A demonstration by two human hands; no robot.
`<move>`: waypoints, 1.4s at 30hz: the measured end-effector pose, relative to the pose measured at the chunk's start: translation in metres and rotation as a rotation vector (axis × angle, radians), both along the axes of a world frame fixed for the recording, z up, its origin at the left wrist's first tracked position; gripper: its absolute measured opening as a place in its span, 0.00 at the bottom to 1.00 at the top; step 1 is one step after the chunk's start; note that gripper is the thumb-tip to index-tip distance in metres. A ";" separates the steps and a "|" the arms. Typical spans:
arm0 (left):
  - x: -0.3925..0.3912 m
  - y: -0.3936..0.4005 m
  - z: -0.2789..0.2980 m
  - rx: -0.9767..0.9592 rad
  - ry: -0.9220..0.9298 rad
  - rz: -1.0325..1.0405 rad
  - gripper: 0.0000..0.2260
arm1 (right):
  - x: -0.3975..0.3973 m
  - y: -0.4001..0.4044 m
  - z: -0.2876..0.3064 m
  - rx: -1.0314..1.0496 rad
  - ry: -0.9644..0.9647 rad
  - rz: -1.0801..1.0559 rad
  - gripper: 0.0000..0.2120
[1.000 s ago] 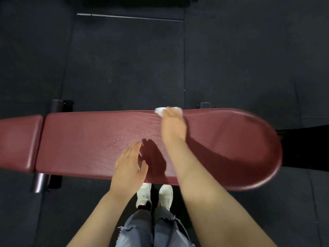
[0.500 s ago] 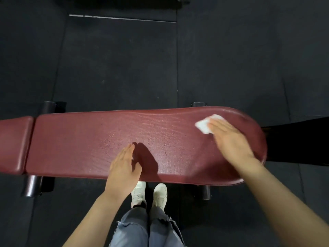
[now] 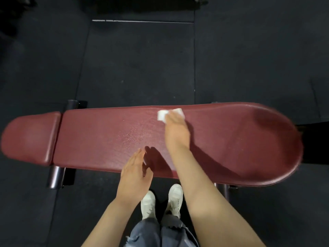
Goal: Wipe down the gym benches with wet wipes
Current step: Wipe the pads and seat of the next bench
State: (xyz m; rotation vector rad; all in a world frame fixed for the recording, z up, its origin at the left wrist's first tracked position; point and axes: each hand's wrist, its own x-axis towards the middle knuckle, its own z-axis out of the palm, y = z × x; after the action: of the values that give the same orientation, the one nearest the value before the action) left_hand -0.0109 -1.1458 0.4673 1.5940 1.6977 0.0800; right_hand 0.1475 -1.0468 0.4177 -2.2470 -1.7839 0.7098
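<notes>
bench: dark red padded gym bench (image 3: 231, 139), long pad lying left to right across view, rounded wide end at right; separate shorter pad (image 3: 30, 138) at left end, narrow gap between the two
wipe: white wet wipe (image 3: 162, 115) flat on bench top near far edge, about mid-length; two white bits showing, one left of fingertips, one past them on the far side, rest hidden under the hand
right hand: (image 3: 175, 129) reaching across pad, palm down, fingers straight and together, pressing wipe onto the upholstery; fingertips blurred, thumb not made out
left hand: (image 3: 134, 172) flat at near edge of bench, fingers straight and close together, tips on pad, heel of hand over the edge; holding nothing, well apart from wipe
surface: patch of shiny droplets (image 3: 132, 135) on pad, left of right hand
frame: metal legs (image 3: 56, 177) showing under bench at near left, another at near right
floor: black rubber mat tiles (image 3: 142, 68)
person: white shoes (image 3: 161, 202) and frayed blue jeans at bottom centre, just beside near side of bench
</notes>
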 end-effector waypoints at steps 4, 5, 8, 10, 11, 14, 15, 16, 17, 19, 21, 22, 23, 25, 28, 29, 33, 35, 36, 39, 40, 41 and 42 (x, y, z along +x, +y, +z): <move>-0.027 0.004 -0.005 0.000 0.044 0.006 0.29 | -0.042 0.013 -0.001 -0.180 0.271 0.425 0.16; -0.033 0.002 -0.006 0.000 0.049 0.006 0.29 | -0.033 0.011 0.004 -0.208 0.294 0.454 0.17; -0.042 -0.003 -0.005 0.004 0.034 -0.004 0.29 | 0.039 0.000 0.011 -0.142 0.178 0.447 0.19; -0.044 -0.003 -0.004 0.007 0.018 -0.017 0.29 | 0.100 -0.024 0.027 -0.015 0.099 0.409 0.18; -0.044 -0.003 -0.003 0.009 0.013 -0.029 0.29 | 0.130 -0.042 0.033 0.061 0.019 0.363 0.19; -0.042 -0.002 -0.001 0.031 -0.001 -0.081 0.30 | 0.198 -0.104 0.063 0.144 -0.233 -0.003 0.21; -0.042 -0.002 -0.001 0.044 -0.006 -0.101 0.30 | 0.209 -0.120 0.070 0.138 -0.277 -0.152 0.20; -0.042 -0.001 0.000 0.054 -0.009 -0.118 0.29 | 0.212 -0.128 0.069 0.157 -0.310 -0.271 0.19; -0.043 -0.001 0.000 0.057 -0.008 -0.130 0.29 | 0.204 -0.127 0.064 0.179 -0.336 -0.355 0.19; -0.043 -0.002 -0.001 0.059 -0.009 -0.144 0.29 | 0.159 -0.109 0.039 0.157 -0.370 -0.375 0.18; -0.041 -0.002 -0.001 0.053 -0.032 -0.145 0.29 | 0.086 -0.077 0.028 -0.047 -0.303 -0.366 0.20; -0.040 -0.002 -0.001 0.052 -0.050 -0.136 0.29 | 0.045 -0.061 0.023 -0.040 -0.235 -0.324 0.20; -0.039 -0.002 0.000 0.060 -0.067 -0.124 0.29 | 0.007 -0.047 0.017 -0.025 -0.177 -0.242 0.19; -0.045 0.001 0.003 0.089 -0.096 -0.070 0.28 | -0.051 -0.030 0.002 -0.075 -0.134 0.196 0.12; -0.062 0.002 -0.001 0.065 -0.035 -0.005 0.29 | -0.045 -0.022 0.006 -0.077 -0.080 0.701 0.19; -0.067 0.001 -0.003 0.045 -0.001 -0.004 0.29 | -0.016 -0.025 0.002 -0.024 -0.103 0.665 0.21; -0.066 -0.005 -0.008 0.009 -0.014 -0.057 0.29 | 0.130 -0.072 0.035 0.059 -0.281 0.197 0.21; -0.060 -0.005 -0.008 0.021 -0.032 -0.090 0.29 | 0.199 -0.114 0.064 0.142 -0.389 -0.103 0.23; -0.058 -0.005 -0.008 0.027 -0.036 -0.104 0.29 | 0.224 -0.133 0.075 0.197 -0.407 -0.215 0.23; -0.050 -0.007 -0.007 0.038 -0.048 -0.139 0.29 | 0.213 -0.146 0.080 0.254 -0.378 -0.475 0.16; -0.047 -0.008 -0.007 0.040 -0.056 -0.146 0.29 | 0.184 -0.135 0.072 0.296 -0.360 -0.518 0.16; -0.046 -0.008 -0.007 0.041 -0.063 -0.147 0.29 | 0.149 -0.123 0.062 0.322 -0.314 -0.481 0.16; -0.045 -0.007 -0.006 0.039 -0.069 -0.141 0.29 | 0.108 -0.112 0.050 0.347 -0.288 -0.397 0.16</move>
State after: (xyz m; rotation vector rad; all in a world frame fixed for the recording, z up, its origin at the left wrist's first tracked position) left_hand -0.0558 -1.1532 0.4609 1.7154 1.5360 0.0967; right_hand 0.2551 -1.1588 0.4674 -2.4264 -1.3567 0.0004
